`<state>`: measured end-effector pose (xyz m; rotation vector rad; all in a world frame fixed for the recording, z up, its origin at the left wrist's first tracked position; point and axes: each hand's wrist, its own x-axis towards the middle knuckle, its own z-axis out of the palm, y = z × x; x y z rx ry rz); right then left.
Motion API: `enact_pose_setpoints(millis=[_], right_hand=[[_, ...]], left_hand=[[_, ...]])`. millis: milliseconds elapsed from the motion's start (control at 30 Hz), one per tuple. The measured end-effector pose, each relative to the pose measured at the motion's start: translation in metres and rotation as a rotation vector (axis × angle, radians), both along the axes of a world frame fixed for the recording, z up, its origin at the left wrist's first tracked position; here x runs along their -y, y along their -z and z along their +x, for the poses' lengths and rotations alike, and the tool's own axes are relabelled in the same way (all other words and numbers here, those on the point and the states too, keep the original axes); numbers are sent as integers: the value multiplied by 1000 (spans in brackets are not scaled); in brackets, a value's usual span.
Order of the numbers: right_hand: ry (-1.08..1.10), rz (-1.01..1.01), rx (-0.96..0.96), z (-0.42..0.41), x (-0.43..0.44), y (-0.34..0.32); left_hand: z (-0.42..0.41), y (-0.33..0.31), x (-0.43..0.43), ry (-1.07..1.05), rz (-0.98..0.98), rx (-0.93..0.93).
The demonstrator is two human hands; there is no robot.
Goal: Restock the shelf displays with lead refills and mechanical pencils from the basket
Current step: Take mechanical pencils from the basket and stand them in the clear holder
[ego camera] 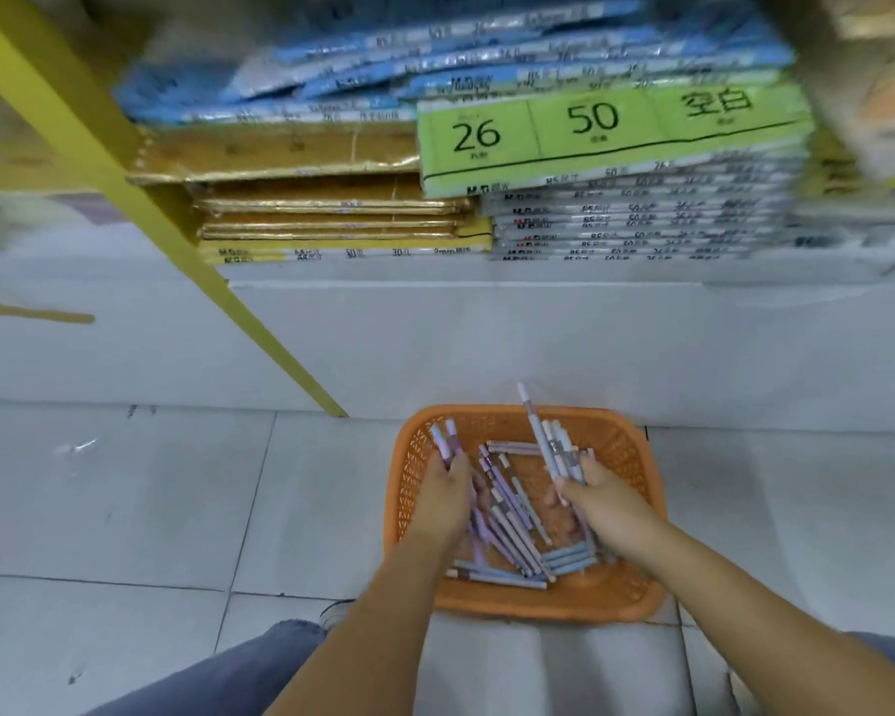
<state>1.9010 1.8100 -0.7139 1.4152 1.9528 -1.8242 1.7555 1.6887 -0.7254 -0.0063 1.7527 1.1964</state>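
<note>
Above the orange basket, left hand gripped two mech. pencils; right hand clutched a bunch; loose pencils lay inside it.

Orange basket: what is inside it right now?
Loose purple, blue and grey mechanical pencils lie in the orange basket. The left hand grips two, the right hand a bundle. Anything under hands and pile is hidden.

We see a pale tiled floor, with an orange basket sitting on it just before the white shelf. On the shelf are stacked paper packs: gold packs left, grey-white packs right, a green pack topping those, and blurred blue packs uppermost. A yellow upright meets the floor.
</note>
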Motion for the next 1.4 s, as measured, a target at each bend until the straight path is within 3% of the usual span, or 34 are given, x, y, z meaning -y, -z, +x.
enact_pose_setpoints(millis=[200, 367, 533, 667, 933, 1133, 1400], right_hand=[[-94, 70, -220, 0, 12, -78], [-116, 146, -330, 9, 18, -151], [-6, 195, -453, 20, -5, -235], [57, 250, -583, 6, -19, -284], [64, 293, -681, -23, -26, -305], [58, 344, -711, -41, -27, -320], [64, 318, -713, -47, -30, -335]], left_hand=[[-4, -107, -20, 40, 298, -103], [5, -185, -18, 55, 396, -166], [12, -258, -21, 202, 397, -439], [15, -298, -27, 313, 505, -357], [17, -309, -52, 273, 630, -303], [20, -320, -67, 170, 678, -505], [10, -334, -64, 241, 683, -531]])
